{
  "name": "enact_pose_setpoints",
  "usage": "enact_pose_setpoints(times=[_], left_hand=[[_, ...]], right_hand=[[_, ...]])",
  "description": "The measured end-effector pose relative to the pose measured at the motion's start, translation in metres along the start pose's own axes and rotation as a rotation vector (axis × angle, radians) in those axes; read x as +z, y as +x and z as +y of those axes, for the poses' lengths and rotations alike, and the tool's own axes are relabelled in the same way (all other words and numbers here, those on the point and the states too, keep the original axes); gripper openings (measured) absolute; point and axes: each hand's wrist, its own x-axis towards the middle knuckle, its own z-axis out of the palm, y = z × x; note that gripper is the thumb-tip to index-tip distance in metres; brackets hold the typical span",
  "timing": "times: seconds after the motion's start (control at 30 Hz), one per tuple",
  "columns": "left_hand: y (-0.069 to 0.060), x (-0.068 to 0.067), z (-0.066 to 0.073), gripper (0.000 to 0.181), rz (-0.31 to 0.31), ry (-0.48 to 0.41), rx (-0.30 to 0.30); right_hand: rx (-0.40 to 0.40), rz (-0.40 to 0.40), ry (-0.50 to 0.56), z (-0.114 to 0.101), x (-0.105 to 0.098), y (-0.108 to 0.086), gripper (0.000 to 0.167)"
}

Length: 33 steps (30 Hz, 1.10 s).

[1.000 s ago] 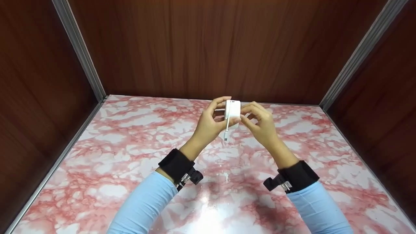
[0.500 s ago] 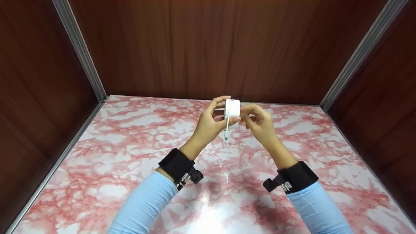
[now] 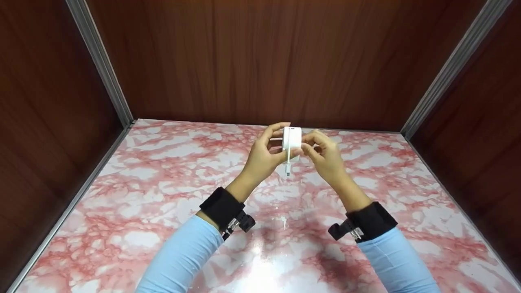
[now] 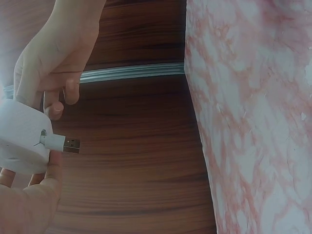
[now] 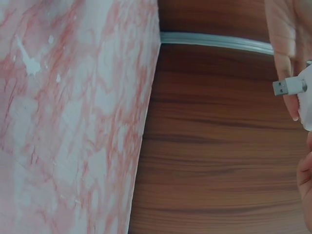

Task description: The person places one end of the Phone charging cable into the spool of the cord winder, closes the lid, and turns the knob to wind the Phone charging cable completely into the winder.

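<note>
My left hand (image 3: 264,152) holds up a white charger block (image 3: 292,136), fingers behind its top and thumb across its lower front. A dark slot shows near the block's top. Down its front runs a white USB cable (image 3: 289,146), and the USB plug (image 4: 71,145) sticks out below. At the block's right edge are the curled fingertips of my right hand (image 3: 329,156); whether they pinch the block or a bit of cable there is hidden. The right wrist view shows the plug (image 5: 287,87) and only part of the block.
A table (image 3: 183,244) with a red and white marbled top lies beneath the hands. Dark wood panels (image 3: 252,61) enclose it at the back and sides, joined by metal corner strips (image 3: 101,65). Whitish marks (image 5: 28,61) show on the tabletop.
The hanging plug has swung slightly right, and the block has dipped a little after rising slightly. My right fingers have shifted at the block's right edge. The left hand keeps its hold.
</note>
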Motion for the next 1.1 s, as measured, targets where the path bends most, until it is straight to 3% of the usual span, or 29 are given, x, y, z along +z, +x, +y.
enact_pose_setpoints(times=[0.13, 0.23, 0.4, 0.6, 0.7, 0.83, 1.1], left_hand=[[-0.0003, 0.0004, -0.0004, 0.061, 0.002, 0.002, 0.007], [-0.0008, 0.0009, -0.0006, 0.061, 0.003, 0.010, 0.013], [-0.0015, 0.0012, -0.0006, 0.062, 0.002, 0.017, 0.014], [-0.0008, 0.0003, -0.0004, 0.061, 0.003, 0.022, 0.003], [-0.0007, -0.0004, -0.0001, 0.062, -0.002, 0.022, -0.013], [-0.0014, -0.0016, 0.0006, 0.061, -0.008, 0.019, -0.020], [-0.0019, -0.0016, -0.0005, 0.062, -0.016, 0.023, -0.018]], right_hand=[[0.052, -0.034, 0.028, -0.0023, 0.0001, -0.0002, 0.016], [0.044, -0.048, 0.053, -0.0024, -0.0005, -0.0005, 0.021], [-0.016, -0.050, 0.085, 0.0000, -0.0012, -0.0010, 0.023], [-0.081, -0.009, 0.106, 0.0036, -0.0020, -0.0040, 0.003], [-0.149, -0.005, 0.078, 0.0045, -0.0029, -0.0047, 0.017], [-0.200, -0.014, 0.084, 0.0053, -0.0043, -0.0035, 0.022], [-0.067, -0.037, 0.121, 0.0022, -0.0028, -0.0035, 0.016]])
